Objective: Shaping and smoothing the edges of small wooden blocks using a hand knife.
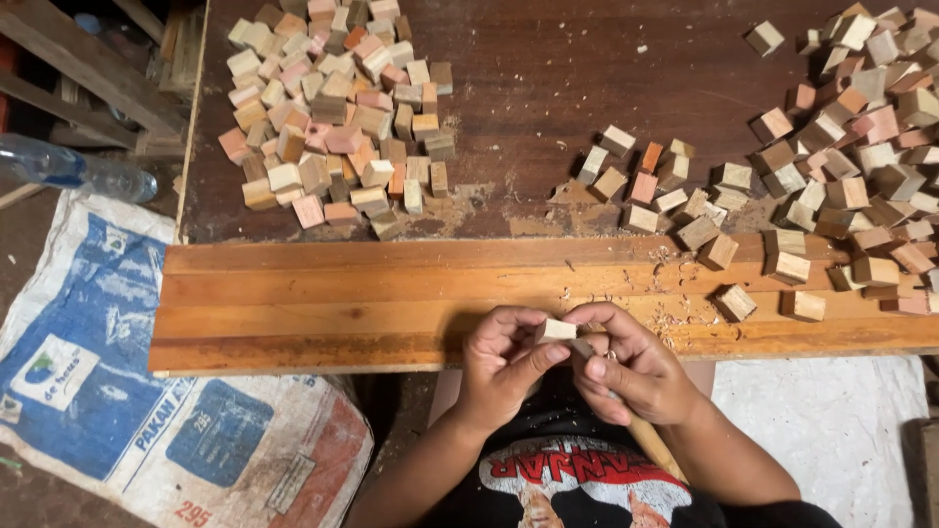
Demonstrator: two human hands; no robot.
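Note:
My left hand (pixel 504 362) pinches a small pale wooden block (pixel 558 330) between thumb and fingers, just at the near edge of the orange wooden plank (pixel 342 303). My right hand (pixel 631 367) is curled close against the block, gripping a tool whose wooden handle (pixel 648 442) sticks out below the palm toward my body. The tool's tip is hidden behind my fingers where it meets the block.
A pile of small wooden blocks (pixel 333 108) lies at the back left of the dark table (pixel 548 88), and a larger spread of blocks (pixel 841 156) at the right. Wood shavings (pixel 675 303) dot the plank. A printed sack (pixel 108 391) and a plastic bottle (pixel 78 171) lie at left.

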